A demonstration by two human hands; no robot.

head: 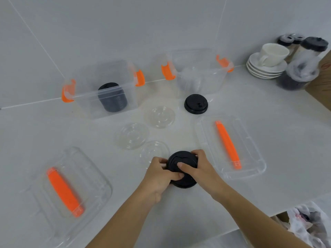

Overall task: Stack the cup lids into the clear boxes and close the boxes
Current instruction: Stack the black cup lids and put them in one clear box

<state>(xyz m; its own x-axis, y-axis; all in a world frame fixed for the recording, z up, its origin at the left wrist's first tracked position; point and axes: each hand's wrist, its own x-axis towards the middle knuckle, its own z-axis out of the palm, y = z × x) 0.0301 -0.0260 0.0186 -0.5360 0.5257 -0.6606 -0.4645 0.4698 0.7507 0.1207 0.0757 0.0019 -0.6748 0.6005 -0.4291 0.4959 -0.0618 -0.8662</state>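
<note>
Both hands grip a small stack of black cup lids (182, 159) just above the counter, near its front edge. My left hand (162, 173) holds the stack's left side, and my right hand (198, 167) presses on its top and right side. Another black lid (196, 104) lies alone further back. Three clear lids (159, 116) (132, 136) (155, 149) lie between. The left clear box (86, 104) is open and holds a stack of black lids (112, 98). The right clear box (200, 81) is open too and holds clear lids. Each box lid (100, 181) (250, 145) has an orange handle and lies flat.
White saucers with a cup (268, 59) and bagged sleeves of black lids (302, 68) stand at the back right. A brown cardboard edge (320, 77) lies at the far right. A plastic bag (308, 224) sits below the counter's front right corner. The wall is right behind the boxes.
</note>
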